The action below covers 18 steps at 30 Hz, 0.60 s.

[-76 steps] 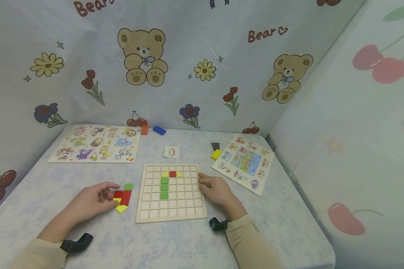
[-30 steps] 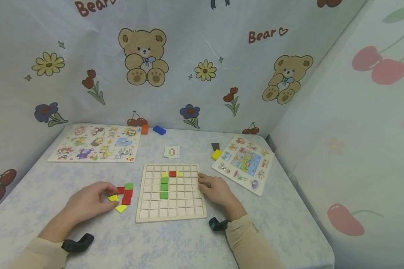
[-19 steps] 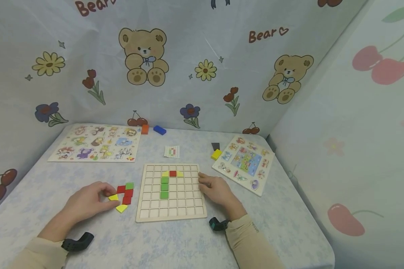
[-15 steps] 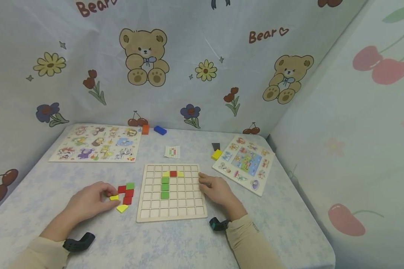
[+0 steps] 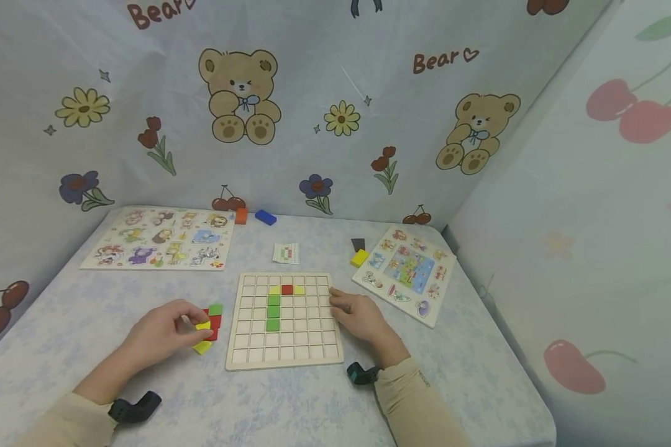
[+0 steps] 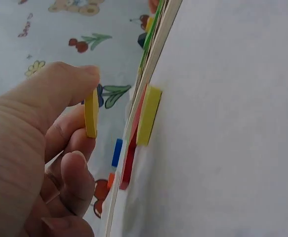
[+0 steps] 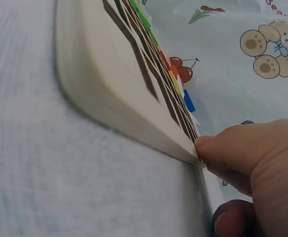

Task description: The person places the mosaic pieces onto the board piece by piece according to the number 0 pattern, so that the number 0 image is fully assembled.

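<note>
A wooden grid board [image 5: 285,347] lies on the table with green, yellow and red tiles [image 5: 273,312] set in its cells. My left hand [image 5: 164,329] pinches a yellow tile [image 5: 203,325] [image 6: 91,114] between thumb and fingers, lifted just above a small pile of loose tiles: red tiles [image 5: 215,321], a green tile [image 5: 215,308] and another yellow tile [image 5: 202,347] [image 6: 147,115]. My right hand [image 5: 358,316] rests on the board's right edge [image 7: 134,118], with a fingertip [image 7: 218,145] against its rim.
An animal peg puzzle [image 5: 159,239] lies at the back left and a second puzzle board [image 5: 408,270] at the right. A small pattern card [image 5: 286,252], orange [image 5: 240,215], blue [image 5: 265,216], yellow [image 5: 360,257] and dark blocks [image 5: 358,243] lie behind the grid board. Printed cloth walls surround the table.
My left hand has picked the yellow tile out of the pile and lifted it slightly to the right. The right hand has stayed on the board's edge.
</note>
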Each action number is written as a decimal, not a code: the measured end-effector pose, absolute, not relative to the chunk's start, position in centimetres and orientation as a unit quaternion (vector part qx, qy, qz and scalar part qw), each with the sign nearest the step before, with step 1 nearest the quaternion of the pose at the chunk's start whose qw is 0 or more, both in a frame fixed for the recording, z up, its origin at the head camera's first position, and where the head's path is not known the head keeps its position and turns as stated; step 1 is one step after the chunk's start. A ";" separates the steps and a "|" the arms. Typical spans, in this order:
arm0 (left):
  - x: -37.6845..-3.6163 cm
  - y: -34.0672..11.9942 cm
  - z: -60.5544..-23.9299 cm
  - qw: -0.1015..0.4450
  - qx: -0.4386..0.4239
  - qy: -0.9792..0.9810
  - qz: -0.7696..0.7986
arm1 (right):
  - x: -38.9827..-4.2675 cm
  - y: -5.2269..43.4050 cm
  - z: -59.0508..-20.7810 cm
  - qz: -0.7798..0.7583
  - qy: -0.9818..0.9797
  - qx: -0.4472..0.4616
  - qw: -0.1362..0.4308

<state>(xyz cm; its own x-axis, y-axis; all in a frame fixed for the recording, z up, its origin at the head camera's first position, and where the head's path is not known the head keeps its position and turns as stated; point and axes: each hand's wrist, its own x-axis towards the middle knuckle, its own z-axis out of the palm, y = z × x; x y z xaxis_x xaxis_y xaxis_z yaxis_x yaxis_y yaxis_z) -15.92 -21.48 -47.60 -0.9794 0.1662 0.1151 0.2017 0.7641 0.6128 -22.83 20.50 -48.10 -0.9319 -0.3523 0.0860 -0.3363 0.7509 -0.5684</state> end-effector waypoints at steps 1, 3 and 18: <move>-15.8 -21.1 -47.4 0.020 -0.104 -0.934 -0.341 | -22.8 20.5 -48.1 -0.302 0.935 -0.185 0.012; -15.7 -20.1 -47.2 0.003 -0.113 -0.926 -0.359 | -22.9 20.5 -48.1 -0.302 0.934 -0.189 0.011; -16.2 -11.5 -46.2 -0.026 -0.214 -0.941 -0.262 | -23.2 20.8 -48.2 -0.304 0.933 -0.190 0.023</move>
<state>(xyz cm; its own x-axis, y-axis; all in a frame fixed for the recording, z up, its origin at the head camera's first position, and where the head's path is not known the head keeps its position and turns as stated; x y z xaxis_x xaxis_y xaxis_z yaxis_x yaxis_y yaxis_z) -16.16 -11.49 -46.17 -0.9072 0.4159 0.0638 0.3891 0.7715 0.5033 -23.18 20.79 -48.18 -0.9270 -0.3679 0.0733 -0.3404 0.7430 -0.5763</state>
